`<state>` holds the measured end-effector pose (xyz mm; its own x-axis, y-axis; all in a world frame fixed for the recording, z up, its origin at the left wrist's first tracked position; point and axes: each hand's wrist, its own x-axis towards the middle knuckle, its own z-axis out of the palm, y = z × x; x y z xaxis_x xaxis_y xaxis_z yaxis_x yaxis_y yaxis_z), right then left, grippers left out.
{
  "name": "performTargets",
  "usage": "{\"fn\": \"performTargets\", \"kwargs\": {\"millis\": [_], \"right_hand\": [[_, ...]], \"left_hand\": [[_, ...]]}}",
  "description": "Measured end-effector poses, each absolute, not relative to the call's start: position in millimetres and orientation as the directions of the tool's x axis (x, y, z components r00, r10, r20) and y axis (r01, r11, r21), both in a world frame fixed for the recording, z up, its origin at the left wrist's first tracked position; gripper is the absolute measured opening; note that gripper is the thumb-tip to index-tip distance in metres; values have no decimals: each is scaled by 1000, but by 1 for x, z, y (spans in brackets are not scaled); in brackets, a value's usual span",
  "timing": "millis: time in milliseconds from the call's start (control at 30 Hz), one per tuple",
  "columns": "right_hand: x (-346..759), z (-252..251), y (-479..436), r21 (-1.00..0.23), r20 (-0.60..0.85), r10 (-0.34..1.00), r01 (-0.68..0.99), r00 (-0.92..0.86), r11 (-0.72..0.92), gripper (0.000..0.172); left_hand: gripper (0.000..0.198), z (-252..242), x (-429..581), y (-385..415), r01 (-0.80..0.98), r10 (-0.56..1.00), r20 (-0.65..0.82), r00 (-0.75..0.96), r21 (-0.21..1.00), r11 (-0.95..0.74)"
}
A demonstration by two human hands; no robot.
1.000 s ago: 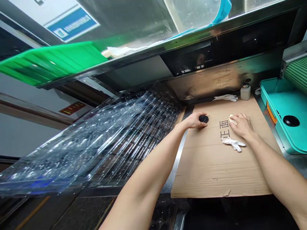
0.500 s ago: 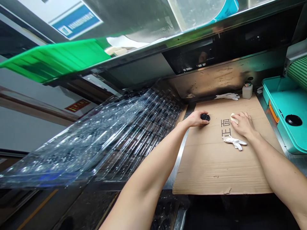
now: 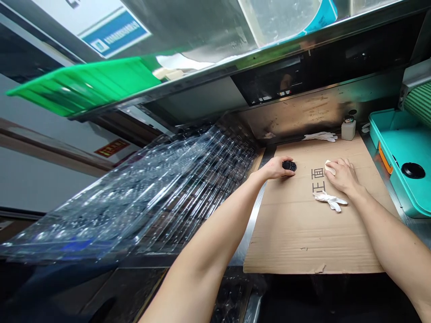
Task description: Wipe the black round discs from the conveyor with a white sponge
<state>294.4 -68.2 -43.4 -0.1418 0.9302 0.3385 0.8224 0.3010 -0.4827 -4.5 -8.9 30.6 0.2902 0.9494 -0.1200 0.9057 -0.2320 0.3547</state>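
Observation:
My left hand rests on the cardboard sheet with its fingers closed round a small black round part. My right hand lies a little to the right, fingers curled over a small pale pad pressed to the cardboard. Just below that hand lies a crumpled white glove. Printed characters sit between the two hands.
A slanted stack of clear plastic trays fills the left. A teal tray holding another black round part stands at the right. A small white bottle and a second white glove lie by the back wall. A green bin sits on the shelf above.
The view has shifted slightly; both hands stay in the same places on the cardboard, still holding the black part and the pad.

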Motion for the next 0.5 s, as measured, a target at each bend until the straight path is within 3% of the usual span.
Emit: {"fn": "performTargets", "kwargs": {"millis": [200, 333, 433, 500], "right_hand": [[295, -44, -68, -489, 345, 928, 817, -140, 305, 28], [295, -45, -68, -487, 352, 926, 817, -139, 308, 28], [295, -46, -67, -474, 364, 920, 822, -144, 316, 27], [295, -48, -66, -462, 375, 915, 824, -152, 326, 27]], "left_hand": [[83, 30, -7, -6, 891, 955, -100, 280, 398, -219], [85, 36, -18, -16, 791, 979, 6, 205, 588, -169], [73, 41, -17, -47, 392, 996, 75, 42, 916, -86], [72, 41, -10, -77, -10, 999, -41, 5, 999, 41]]}}
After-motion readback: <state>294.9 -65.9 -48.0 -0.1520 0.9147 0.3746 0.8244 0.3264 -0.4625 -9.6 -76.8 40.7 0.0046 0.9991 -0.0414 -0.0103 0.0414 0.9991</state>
